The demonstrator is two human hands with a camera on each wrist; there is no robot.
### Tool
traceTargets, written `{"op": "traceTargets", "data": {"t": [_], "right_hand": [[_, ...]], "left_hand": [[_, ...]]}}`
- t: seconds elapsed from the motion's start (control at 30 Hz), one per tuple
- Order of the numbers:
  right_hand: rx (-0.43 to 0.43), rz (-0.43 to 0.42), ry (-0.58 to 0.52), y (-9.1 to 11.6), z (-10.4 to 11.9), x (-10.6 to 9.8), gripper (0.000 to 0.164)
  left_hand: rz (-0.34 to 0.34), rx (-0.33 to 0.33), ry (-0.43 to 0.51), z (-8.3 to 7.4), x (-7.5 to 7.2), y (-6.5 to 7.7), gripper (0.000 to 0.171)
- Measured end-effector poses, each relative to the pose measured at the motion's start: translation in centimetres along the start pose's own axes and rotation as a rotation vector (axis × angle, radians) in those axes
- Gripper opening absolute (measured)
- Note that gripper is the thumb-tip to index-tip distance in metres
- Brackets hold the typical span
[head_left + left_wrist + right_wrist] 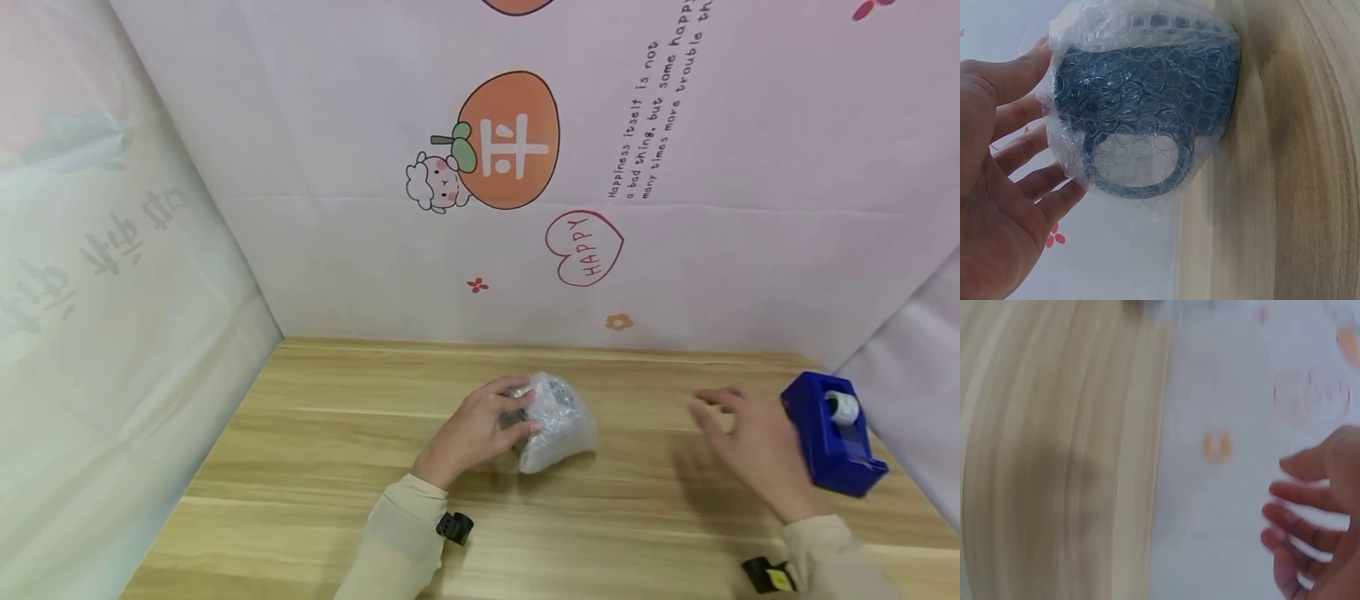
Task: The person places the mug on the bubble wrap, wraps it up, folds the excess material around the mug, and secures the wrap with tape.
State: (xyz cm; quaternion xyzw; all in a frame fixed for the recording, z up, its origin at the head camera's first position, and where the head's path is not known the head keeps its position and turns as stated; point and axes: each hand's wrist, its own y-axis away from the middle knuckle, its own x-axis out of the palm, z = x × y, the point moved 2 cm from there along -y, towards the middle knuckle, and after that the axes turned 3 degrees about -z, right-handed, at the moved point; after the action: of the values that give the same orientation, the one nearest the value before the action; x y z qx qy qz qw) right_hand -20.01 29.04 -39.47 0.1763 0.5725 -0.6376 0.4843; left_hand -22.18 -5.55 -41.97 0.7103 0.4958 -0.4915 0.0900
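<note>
A dark mug [1147,87] in clear bubble wrap [562,429] stands near the middle of the wooden table; its handle shows through the wrap in the left wrist view. My left hand [472,429] holds it from the left, thumb and fingers spread around one end of the wrapped bundle. Over the right part of the table, my right hand [761,450] hovers with loosely bent fingers and nothing in them. Just right of that hand sits a blue tape dispenser [832,467] with a roll of tape [844,407].
The wooden table [322,417] ends at a pale printed cloth [360,250] hanging behind it. More cloth hangs on the left [90,350] and right [915,367] sides. Black straps with small devices sit at both wrists.
</note>
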Motion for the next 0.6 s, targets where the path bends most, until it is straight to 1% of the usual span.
{"op": "traceTargets", "data": {"t": [0.03,0.1,0.2,0.23,0.27,0.33,0.37,0.43,0.53,0.6], "right_hand": [[0.06,0.006,0.034,0.3,-1.6,-0.7,0.03],[0.17,-0.013,0.113,1.0,-4.8,-2.0,0.032],[0.412,0.028,0.219,2.5,-9.1,-3.6,0.037],[0.47,0.033,0.249,3.0,-10.2,-4.0,0.037],[0.532,0.061,0.274,3.5,-11.3,-4.4,0.04],[0.641,0.154,0.304,4.4,-12.8,-5.0,0.046],[0.674,0.179,0.304,4.7,-13.5,-5.2,0.048],[0.693,0.211,0.287,5.1,-14.4,-5.4,0.052],[0.742,0.293,0.241,5.3,-15.4,-5.4,0.056],[0.797,0.35,0.203,5.2,-15.9,-5.3,0.059]], "left_hand": [[-0.003,0.0,-0.001,0.0,0.0,0.0,0.056],[-0.012,0.0,0.0,0.1,0.0,-0.1,0.056],[-0.023,0.004,0.006,0.1,0.0,-0.1,0.056],[-0.025,0.004,0.007,0.2,0.0,-0.2,0.056],[-0.028,0.008,0.007,0.2,0.0,-0.2,0.056],[-0.031,0.012,0.004,0.3,0.1,-0.3,0.056],[-0.033,0.015,0.0,0.4,0.1,-0.3,0.056],[-0.038,0.019,-0.002,0.5,0.2,-0.4,0.056],[-0.049,0.025,-0.008,0.7,0.2,-0.6,0.056],[-0.053,0.025,-0.012,0.7,0.3,-0.7,0.056]]}}
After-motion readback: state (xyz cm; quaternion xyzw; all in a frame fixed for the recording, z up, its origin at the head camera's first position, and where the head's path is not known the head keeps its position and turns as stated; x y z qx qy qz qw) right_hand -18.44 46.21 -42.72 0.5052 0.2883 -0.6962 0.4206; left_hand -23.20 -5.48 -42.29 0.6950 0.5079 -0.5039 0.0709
